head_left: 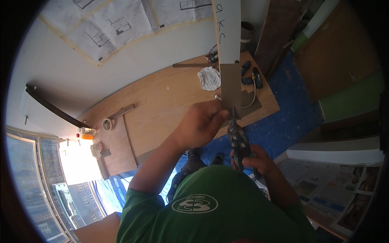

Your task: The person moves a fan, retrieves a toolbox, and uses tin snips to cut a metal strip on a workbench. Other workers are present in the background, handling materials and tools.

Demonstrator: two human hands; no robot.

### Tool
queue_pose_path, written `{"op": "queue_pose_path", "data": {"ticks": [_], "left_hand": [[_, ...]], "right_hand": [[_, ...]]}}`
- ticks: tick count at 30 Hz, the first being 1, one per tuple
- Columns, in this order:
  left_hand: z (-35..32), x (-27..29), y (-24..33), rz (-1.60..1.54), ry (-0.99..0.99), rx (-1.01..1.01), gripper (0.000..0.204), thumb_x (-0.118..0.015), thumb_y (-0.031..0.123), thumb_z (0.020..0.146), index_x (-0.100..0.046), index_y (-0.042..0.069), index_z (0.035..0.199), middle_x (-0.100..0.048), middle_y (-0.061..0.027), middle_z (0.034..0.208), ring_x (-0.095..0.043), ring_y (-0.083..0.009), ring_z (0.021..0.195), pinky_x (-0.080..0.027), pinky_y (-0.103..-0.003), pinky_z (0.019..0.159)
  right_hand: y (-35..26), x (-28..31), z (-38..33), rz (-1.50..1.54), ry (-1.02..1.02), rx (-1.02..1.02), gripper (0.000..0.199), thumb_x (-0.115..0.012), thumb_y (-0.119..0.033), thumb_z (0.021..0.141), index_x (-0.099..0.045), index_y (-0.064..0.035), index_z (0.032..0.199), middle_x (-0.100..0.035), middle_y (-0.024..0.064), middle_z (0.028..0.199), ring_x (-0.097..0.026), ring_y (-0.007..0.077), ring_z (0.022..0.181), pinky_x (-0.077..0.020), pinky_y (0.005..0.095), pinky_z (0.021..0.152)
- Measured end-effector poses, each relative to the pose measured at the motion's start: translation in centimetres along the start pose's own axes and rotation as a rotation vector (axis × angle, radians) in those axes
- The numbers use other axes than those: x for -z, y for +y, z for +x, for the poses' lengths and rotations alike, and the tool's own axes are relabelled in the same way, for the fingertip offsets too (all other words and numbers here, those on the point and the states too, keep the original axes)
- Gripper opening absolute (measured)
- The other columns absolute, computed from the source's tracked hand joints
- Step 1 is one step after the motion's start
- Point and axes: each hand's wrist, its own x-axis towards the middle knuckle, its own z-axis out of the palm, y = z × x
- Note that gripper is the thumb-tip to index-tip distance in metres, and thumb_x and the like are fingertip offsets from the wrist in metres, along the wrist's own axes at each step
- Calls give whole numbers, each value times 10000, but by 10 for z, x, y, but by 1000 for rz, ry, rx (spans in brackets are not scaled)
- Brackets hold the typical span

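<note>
In my right hand point(259, 161) is a pair of tin snips point(238, 139), its fingers wrapped round the handles. The snips point away from me, and their jaws meet the near end of a flat grey-brown strip point(231, 83). My left hand point(202, 124) is closed at the near left corner of that strip, thumb and fingers pinched together. Its fingertips partly hide the corner. Beyond the strip, in line with it, a long white board point(229, 36) with handwritten marks runs toward the wall.
A wooden worktop point(162, 95) carries a white cloth point(209, 78), dark-handled tools point(257, 77), a tape roll point(107, 124) and a brown panel point(115, 141). Blue sheeting point(291, 109) covers the floor. Paper plans point(117, 32) hang on the wall; newspaper point(324, 184) lies at the right.
</note>
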Motion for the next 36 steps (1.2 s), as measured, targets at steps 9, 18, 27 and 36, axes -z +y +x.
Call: {"op": "queue_pose_path", "data": {"ticks": [9, 18, 27, 36], "left_hand": [[-1, 4, 6, 36, -30, 14, 227, -587, 144, 1018, -597, 21, 827, -577, -146, 675, -583, -303, 588, -462, -399, 579], [-1, 4, 11, 37, -32, 7, 203, -612, 129, 995, -583, 17, 829, -568, -163, 677, -601, -326, 612, -468, -409, 586], [3, 4, 11, 67, -43, -26, 180, -619, 126, 986, -595, 10, 851, -588, -171, 709, -610, -361, 629, -472, -420, 590], [4, 5, 10, 95, -71, 50, 173, -623, 119, 977, -588, 9, 847, -595, -181, 736, -621, -366, 657, -475, -429, 604]], "right_hand": [[-3, -4, -6, 37, 17, -35, 297, -672, -189, 869, -665, 16, 1085, -691, 121, 859, -684, 200, 755, -535, 350, 735], [-3, -3, -5, 61, 0, 3, 354, -657, -212, 868, -657, 15, 1139, -704, 126, 929, -695, 220, 816, -533, 380, 764], [1, -1, -4, 22, 20, -2, 401, -695, -271, 851, -665, 29, 1114, -709, 138, 899, -707, 236, 767, -559, 381, 722], [-2, 0, -5, 66, 11, -8, 289, -653, -179, 883, -663, 13, 1099, -697, 119, 888, -690, 200, 772, -534, 358, 735]]}}
